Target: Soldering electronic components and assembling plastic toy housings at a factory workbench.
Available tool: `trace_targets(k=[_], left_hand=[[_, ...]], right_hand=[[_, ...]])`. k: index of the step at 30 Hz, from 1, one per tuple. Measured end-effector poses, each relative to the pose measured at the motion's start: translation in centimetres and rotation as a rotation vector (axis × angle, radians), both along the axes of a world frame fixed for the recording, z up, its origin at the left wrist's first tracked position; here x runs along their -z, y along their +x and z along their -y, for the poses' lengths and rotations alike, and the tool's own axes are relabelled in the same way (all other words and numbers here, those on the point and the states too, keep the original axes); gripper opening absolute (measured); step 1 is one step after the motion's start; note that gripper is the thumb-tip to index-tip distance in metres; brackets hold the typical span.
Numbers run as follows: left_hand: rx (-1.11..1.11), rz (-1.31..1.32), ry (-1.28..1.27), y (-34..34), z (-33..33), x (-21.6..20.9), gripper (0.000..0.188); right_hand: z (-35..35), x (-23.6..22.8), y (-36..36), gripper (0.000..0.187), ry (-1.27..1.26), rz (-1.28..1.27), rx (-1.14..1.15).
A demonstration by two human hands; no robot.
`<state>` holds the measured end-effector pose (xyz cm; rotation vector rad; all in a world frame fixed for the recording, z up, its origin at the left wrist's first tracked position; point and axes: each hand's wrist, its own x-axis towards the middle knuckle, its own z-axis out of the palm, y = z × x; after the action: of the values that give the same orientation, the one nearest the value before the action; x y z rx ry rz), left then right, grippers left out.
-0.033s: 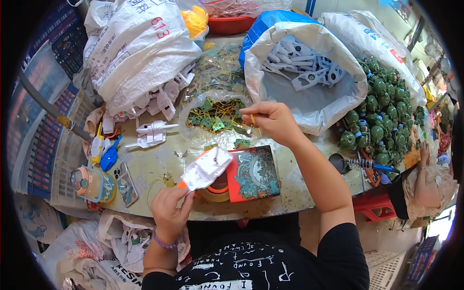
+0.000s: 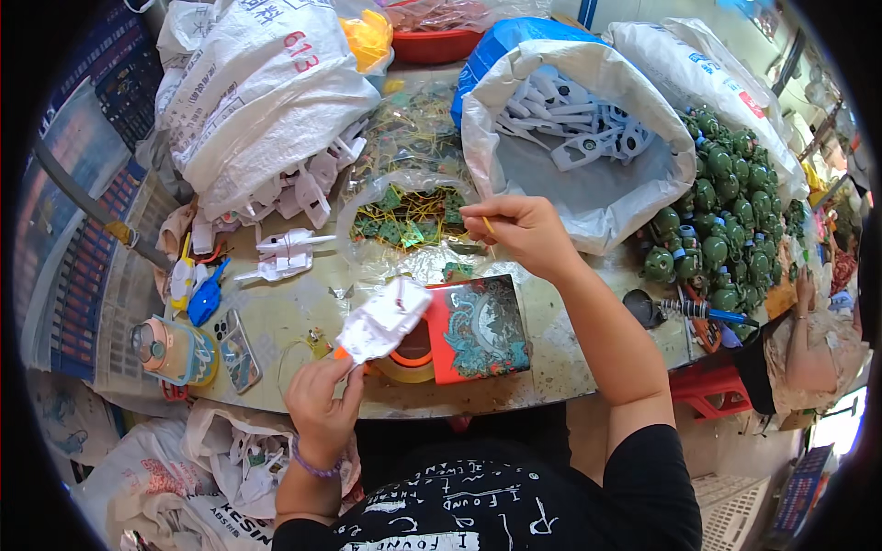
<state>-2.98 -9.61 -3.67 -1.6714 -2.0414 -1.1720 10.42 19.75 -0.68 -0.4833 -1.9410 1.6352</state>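
Note:
My left hand (image 2: 322, 399), near the table's front edge, grips a white plastic toy shell (image 2: 386, 317) by its lower end, where an orange bit shows. The shell's hollow side faces up, with a thin dark wire across it. My right hand (image 2: 522, 234) is raised in a pinch, and a short yellow wire (image 2: 490, 225) shows between its fingers. Whatever else the fingertips hold is hidden. Just left of them lies an open plastic bag of green circuit boards with yellow wires (image 2: 409, 219). Under the shell sits a roll of tape (image 2: 404, 367), beside a red and dark patterned box (image 2: 478, 328).
White sacks (image 2: 262, 101) and an open sack of white parts (image 2: 579, 193) line the back. Green round pieces (image 2: 721, 211) pile up at right, near a soldering iron (image 2: 707, 312). A white shell (image 2: 287, 254), phone (image 2: 241, 349) and bottle (image 2: 175, 349) are at left.
The white shell in my left hand has shifted slightly left. My right hand keeps its pinch in nearly the same place.

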Motion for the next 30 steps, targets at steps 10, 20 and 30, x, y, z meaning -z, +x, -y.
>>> trace_targets(k=[10,20,30], left_hand=[[0.028,0.016,-0.19,4.0,-0.1,0.4,0.043],[0.236,0.158,-0.089,1.9,-3.1,-1.5,0.015],[0.71,-0.119,-0.258,3.6,-10.0,-2.4,0.031]], right_hand=[[4.7,1.5,6.2,0.016,0.081,-0.039,-0.157],[7.4,0.9,10.5,0.041,0.357,0.007,-0.061],[7.9,3.9,11.2,0.034,0.301,0.011,0.407]])
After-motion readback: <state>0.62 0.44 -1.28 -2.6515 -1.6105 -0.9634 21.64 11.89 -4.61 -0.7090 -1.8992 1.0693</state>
